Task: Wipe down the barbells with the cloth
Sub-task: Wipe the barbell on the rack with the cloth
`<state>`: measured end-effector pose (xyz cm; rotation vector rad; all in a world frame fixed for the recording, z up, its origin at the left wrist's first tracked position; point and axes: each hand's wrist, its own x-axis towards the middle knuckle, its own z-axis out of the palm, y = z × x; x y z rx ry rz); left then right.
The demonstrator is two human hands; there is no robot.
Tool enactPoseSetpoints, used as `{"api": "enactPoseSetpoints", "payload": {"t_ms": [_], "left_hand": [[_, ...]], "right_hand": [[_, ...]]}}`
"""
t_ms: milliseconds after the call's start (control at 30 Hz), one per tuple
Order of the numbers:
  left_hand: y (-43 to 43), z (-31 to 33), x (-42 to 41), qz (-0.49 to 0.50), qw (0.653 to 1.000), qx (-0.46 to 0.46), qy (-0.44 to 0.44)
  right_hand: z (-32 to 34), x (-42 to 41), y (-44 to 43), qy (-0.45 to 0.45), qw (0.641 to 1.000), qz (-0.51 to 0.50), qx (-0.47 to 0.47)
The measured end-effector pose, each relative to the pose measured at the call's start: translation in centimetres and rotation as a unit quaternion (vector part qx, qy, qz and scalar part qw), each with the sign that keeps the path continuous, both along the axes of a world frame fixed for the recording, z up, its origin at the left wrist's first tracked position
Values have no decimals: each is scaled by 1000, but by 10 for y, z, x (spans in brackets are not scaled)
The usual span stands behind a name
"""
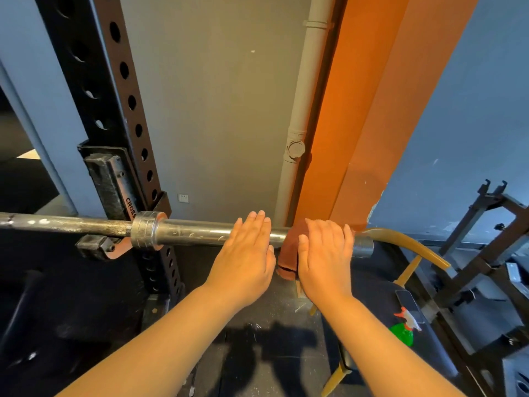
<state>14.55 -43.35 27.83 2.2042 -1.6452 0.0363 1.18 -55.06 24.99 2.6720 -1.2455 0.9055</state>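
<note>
Resting in the rack's hook [97, 247], the barbell [194, 232] lies level, its smooth steel sleeve running rightward from the collar [147, 230]. The left hand [246, 253] lies flat on the sleeve right of the collar, grip released, fingers straight. Farther right of the collar, near the sleeve's end, the right hand [326, 253] presses the rust-brown cloth [287, 250] draped over the steel, grip unclenched. The bar looks heavy, rigid and slick. The cloth looks limp, so wrapping it round the sleeve should hold best.
</note>
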Motion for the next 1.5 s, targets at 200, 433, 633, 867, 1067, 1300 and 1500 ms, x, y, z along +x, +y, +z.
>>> {"api": "enactPoseSetpoints", "payload": {"t_ms": [200,433,633,867,1067,1300,1500], "left_hand": [[5,-12,10,-29,997,-9,-64],[2,-13,10,-31,997,24,-66],[1,-17,10,-22,997,6,-70],[-8,-22,1,19,998,-13,-65],[-7,-23,0,21,997,-11,-70],[-7,-21,3,7,998,-24,-49],[-7,-22,0,15,998,-33,-53]], "right_hand": [[-2,-18,-10,93,987,115,-63],[-3,-12,0,-20,1000,21,11],[2,10,12,37,992,117,15],[1,-34,-25,2,1000,-12,6],[1,3,12,34,995,88,-12],[25,-47,-42,-21,999,-29,33],[9,2,12,64,995,70,-10]]}}
